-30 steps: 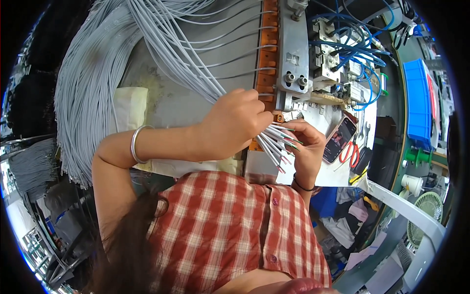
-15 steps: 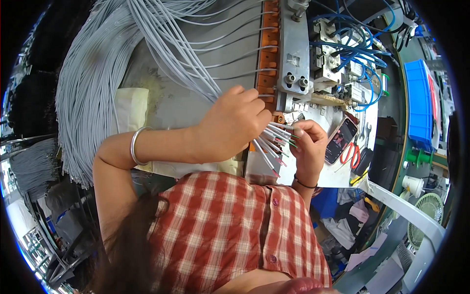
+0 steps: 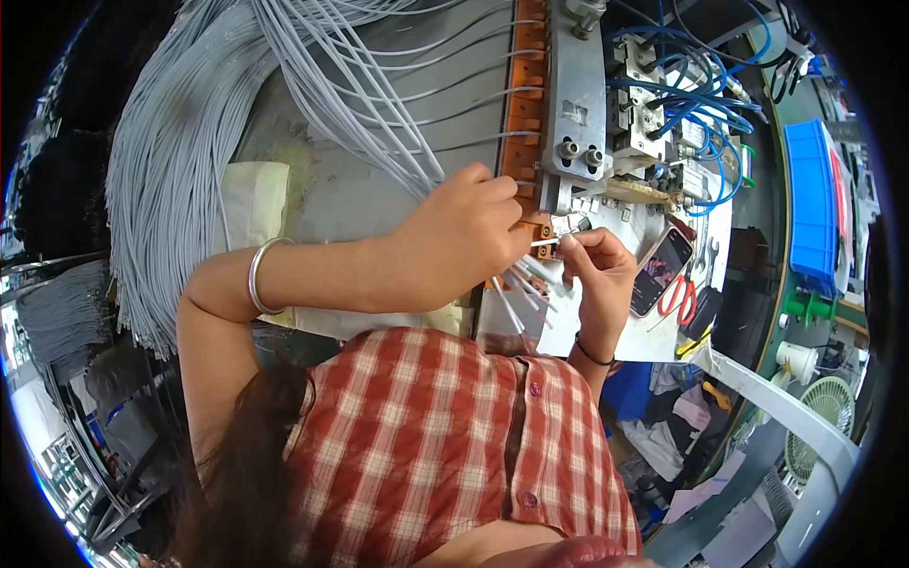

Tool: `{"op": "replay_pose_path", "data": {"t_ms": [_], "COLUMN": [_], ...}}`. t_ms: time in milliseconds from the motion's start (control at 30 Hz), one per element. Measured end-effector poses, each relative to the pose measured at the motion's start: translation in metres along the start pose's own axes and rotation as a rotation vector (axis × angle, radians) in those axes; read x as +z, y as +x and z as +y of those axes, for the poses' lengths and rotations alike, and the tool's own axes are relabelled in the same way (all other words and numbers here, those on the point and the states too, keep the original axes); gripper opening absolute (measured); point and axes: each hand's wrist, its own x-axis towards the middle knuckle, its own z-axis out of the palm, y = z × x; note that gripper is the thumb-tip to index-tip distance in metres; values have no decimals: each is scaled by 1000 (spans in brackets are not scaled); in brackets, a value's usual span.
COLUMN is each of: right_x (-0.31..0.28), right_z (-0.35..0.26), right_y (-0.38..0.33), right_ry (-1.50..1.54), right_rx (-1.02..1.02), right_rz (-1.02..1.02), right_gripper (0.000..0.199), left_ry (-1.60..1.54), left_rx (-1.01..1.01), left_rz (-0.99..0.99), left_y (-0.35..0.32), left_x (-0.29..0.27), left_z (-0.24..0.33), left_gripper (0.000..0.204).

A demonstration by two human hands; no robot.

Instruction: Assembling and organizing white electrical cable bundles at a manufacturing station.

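Currently, the left hand (image 3: pixel 473 222) is closed around a bundle of grey cables (image 3: pixel 412 175), which enters the fist from its upper left. Stripped wire ends (image 3: pixel 511 308) fan out below the same grip. The thumb and index finger of the right hand (image 3: pixel 601 270) are pinched together on one white wire (image 3: pixel 543 243), which spans the gap between both hands. An orange connector strip (image 3: pixel 523 123) extends upward beyond the grip; a phone (image 3: pixel 661 273) lies right of the pinch.
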Motion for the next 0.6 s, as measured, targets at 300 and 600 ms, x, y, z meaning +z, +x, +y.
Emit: {"op": "replay_pose_path", "data": {"t_ms": [300, 600], "right_x": [-9, 9], "right_z": [2, -79], "right_y": [2, -41], "right_ry": [91, 20], "right_rx": [235, -421], "right_rz": [-173, -40], "right_gripper": [9, 8], "left_ry": [-12, 138], "left_rx": [-84, 83], "left_rz": [-47, -542], "left_y": [-2, -21], "left_x": [0, -32], "left_z": [2, 33], "left_gripper": [11, 9]}}
